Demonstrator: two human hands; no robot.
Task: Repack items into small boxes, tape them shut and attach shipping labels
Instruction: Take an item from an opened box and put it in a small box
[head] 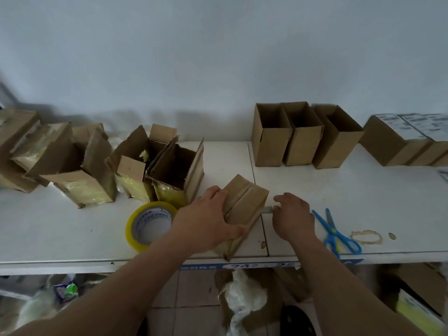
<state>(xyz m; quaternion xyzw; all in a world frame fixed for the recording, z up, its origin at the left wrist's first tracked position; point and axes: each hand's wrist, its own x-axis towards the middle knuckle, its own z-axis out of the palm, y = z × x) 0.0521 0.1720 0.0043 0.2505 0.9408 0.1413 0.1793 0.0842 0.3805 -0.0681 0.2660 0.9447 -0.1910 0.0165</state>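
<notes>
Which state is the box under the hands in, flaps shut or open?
Shut: the small box has its top flaps folded flat, meeting at a centre seam. The left hand presses on it. Whether tape covers the seam, cannot tell.

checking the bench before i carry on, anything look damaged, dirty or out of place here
Yes. The opened boxes on the left have torn, ragged flaps and lean against each other. A brown ring stain marks the table right of the blue scissors. The three empty boxes at the back stand neatly.
</notes>
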